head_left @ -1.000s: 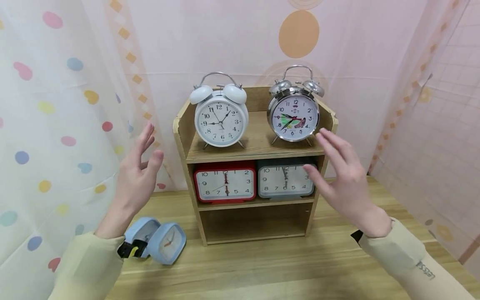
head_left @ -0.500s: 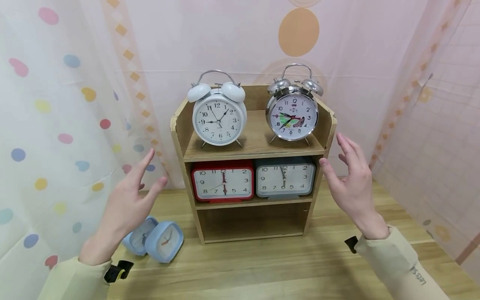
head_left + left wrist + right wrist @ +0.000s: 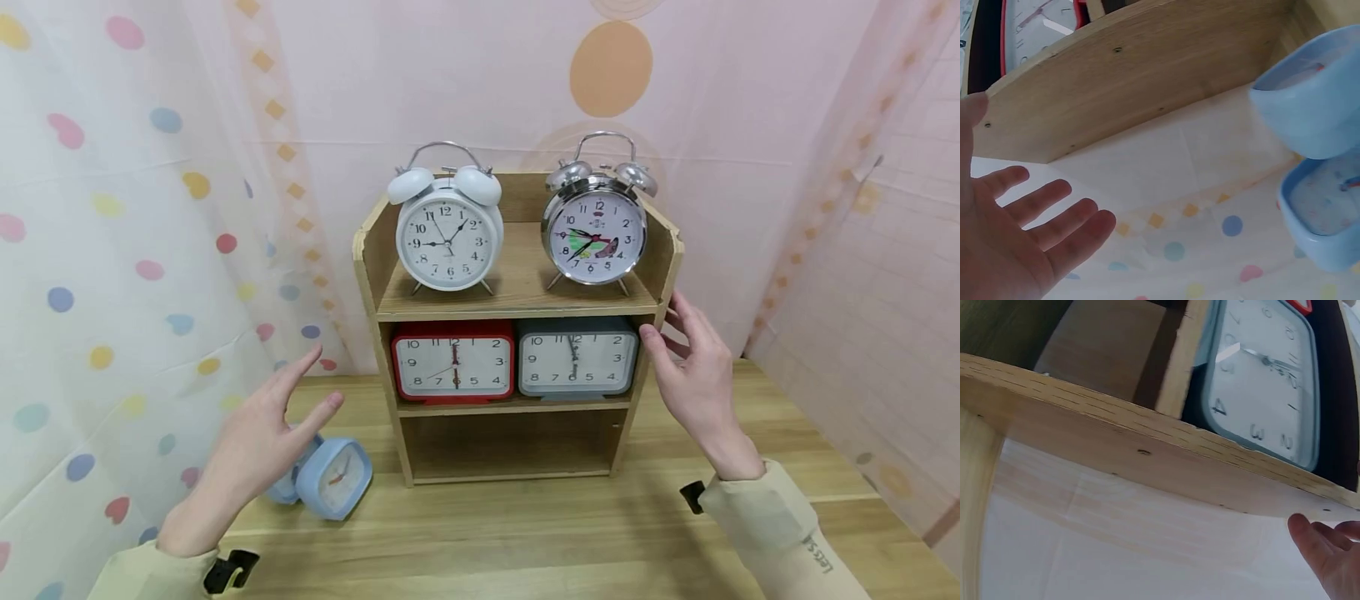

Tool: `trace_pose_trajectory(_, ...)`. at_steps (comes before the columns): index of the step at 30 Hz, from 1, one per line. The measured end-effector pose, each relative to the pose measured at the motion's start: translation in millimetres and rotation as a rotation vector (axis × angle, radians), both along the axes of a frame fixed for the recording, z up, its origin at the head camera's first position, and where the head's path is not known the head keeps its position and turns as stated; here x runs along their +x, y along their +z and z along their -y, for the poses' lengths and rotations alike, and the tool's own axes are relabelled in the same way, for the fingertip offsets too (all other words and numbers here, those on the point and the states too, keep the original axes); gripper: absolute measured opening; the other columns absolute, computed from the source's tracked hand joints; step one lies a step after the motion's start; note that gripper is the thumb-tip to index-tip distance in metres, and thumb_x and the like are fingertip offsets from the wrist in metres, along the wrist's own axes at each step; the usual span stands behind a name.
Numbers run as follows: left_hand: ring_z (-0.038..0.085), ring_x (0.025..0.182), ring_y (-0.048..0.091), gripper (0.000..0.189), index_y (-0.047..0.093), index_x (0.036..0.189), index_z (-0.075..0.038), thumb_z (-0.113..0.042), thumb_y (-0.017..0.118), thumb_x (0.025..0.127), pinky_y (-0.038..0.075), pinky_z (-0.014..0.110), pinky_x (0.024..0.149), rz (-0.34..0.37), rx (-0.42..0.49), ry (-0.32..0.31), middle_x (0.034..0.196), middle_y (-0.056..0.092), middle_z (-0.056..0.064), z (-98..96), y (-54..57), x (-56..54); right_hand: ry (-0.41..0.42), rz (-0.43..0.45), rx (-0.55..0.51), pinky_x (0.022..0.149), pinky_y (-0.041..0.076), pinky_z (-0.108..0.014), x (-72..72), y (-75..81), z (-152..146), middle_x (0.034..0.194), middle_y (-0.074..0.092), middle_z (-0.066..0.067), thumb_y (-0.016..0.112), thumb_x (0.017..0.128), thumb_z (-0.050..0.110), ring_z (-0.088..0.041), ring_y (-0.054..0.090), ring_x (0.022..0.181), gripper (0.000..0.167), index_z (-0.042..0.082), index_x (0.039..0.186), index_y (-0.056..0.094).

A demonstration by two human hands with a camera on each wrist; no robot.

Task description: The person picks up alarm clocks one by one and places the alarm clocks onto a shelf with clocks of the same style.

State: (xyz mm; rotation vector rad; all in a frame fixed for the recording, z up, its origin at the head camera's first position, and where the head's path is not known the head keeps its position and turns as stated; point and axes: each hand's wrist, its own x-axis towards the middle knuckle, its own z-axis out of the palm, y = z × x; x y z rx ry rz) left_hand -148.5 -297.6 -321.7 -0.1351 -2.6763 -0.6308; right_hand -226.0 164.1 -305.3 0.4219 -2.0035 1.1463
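Observation:
A small wooden shelf [image 3: 510, 312] stands in the middle of the head view. On its top board are a white twin-bell alarm clock [image 3: 450, 242] and a silver twin-bell alarm clock [image 3: 595, 237]. The middle level holds a red rectangular clock [image 3: 453, 367] beside a grey rectangular clock [image 3: 576, 363]. My right hand [image 3: 697, 383] has its fingertips right at the shelf's right side panel [image 3: 1147, 456], fingers relaxed. To the left of the shelf, my left hand [image 3: 251, 450] hovers with fingers spread and holds nothing; the left side panel [image 3: 1135, 75] is ahead of it.
Two light blue clocks, a front one [image 3: 333, 479] and one behind it [image 3: 1329, 206], sit on the wood-grain table [image 3: 480, 542] left of the shelf, partly behind my left hand. Patterned curtains [image 3: 150, 250] enclose the back and sides.
Both hands have spread from the shelf's front. My left hand has dropped lower; my right hand has moved out past the grey clock, then in against the right side panel. The clocks stay put.

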Motion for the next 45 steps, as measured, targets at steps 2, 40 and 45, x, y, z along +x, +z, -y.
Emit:
trace_pose_trajectory(2, 0.055, 0.141, 0.049, 0.073, 0.038, 0.164, -0.018, -0.052, 0.06, 0.103, 0.044, 0.073, 0.104, 0.01, -0.014, 0.005, 0.16, 0.049, 0.026, 1.5, -5.6, 0.2, -0.005, 0.003, 0.011, 0.085, 0.043, 0.004, -2.2, -2.2, -0.7, 0.138, 0.065, -0.031, 0.068, 0.099, 0.003, -0.051, 0.069, 0.121, 0.056, 0.0, 0.153, 0.052)
trace_pose_trajectory(40, 0.061, 0.131, 0.054, 0.078, 0.05, 0.153, -0.003, -0.057, 0.065, 0.099, 0.05, 0.071, 0.096, 0.221, -0.083, 0.098, 0.15, 0.053, 0.037, 21.0, -94.2, 6.8, -0.111, -0.127, 0.064, 0.071, 0.059, -0.046, -20.9, -14.9, 6.9, 0.102, 0.077, -0.031, 0.065, 0.097, -0.004, -0.048, 0.075, 0.102, 0.013, -0.013, 0.103, 0.071)
trace_pose_trajectory(45, 0.061, 0.133, 0.052, 0.08, 0.05, 0.154, -0.003, -0.059, 0.065, 0.098, 0.049, 0.072, 0.098, 0.241, -0.065, 0.115, 0.153, 0.05, 0.036, 20.7, -97.6, 6.8, -0.115, -0.122, 0.059, 0.072, 0.059, -0.045, -20.0, -16.7, 6.2, 0.103, 0.076, -0.032, 0.064, 0.098, -0.003, -0.049, 0.075, 0.102, 0.014, -0.013, 0.105, 0.071)
